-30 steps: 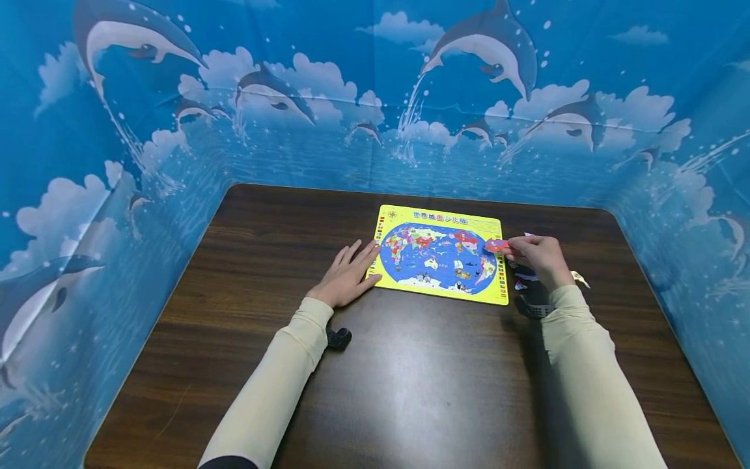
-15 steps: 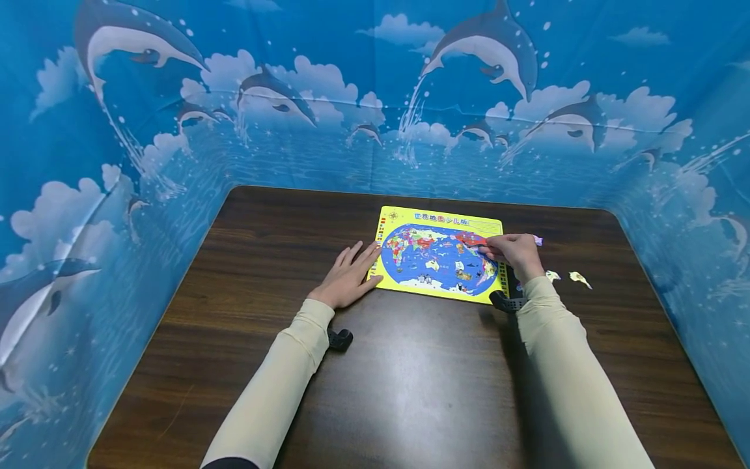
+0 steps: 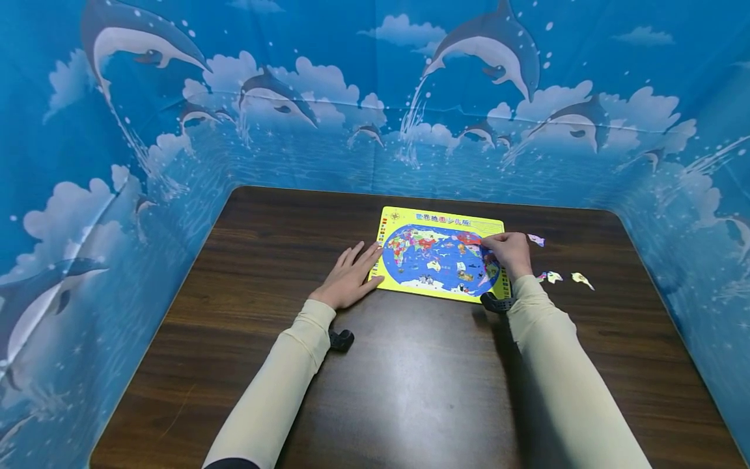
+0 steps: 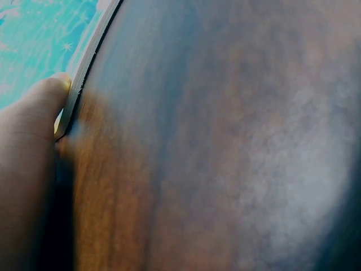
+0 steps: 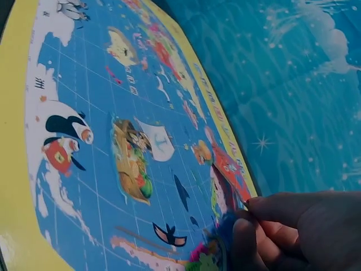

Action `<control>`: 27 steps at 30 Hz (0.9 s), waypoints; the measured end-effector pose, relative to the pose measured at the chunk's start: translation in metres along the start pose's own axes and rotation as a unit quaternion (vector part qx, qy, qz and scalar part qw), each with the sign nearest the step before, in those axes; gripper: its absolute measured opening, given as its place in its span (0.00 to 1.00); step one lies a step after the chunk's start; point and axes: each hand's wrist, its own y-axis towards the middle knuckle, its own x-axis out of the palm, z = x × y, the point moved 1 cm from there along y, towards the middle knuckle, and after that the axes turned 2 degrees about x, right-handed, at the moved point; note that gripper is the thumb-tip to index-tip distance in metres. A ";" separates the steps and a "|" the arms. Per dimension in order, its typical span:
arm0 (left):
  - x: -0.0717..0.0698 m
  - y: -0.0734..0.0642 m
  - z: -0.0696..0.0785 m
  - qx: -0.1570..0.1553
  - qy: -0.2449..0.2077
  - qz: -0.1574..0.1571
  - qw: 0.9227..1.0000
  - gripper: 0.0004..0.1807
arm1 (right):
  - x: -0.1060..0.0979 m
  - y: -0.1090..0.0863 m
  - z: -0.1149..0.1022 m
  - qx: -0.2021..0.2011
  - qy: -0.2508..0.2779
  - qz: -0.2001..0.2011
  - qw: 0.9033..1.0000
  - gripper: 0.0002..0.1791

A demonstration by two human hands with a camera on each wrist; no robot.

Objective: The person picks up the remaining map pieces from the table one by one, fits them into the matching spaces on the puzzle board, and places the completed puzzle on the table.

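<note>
Left hand [image 3: 349,279] just chills, fingers spread, on the left edge of the map [image 3: 442,262] while right hand [image 3: 508,253] pinches a red piece [image 5: 229,168] toward the map's top right, loose bits [image 3: 553,277] right of the map.

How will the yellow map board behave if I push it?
The map board looks stiff, given its straight edge. It's thin, so probably light. Lying flat, it should slide rather than tip, though the left hand touches it.

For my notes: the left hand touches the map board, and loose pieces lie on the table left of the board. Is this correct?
Not quite: the head view shows the loose pieces right of the map board.
</note>
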 end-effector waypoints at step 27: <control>0.001 0.001 -0.001 -0.006 0.004 -0.006 1.000 0.40 | 0.015 -0.002 -0.007 -0.088 -0.153 0.018 0.984 0.17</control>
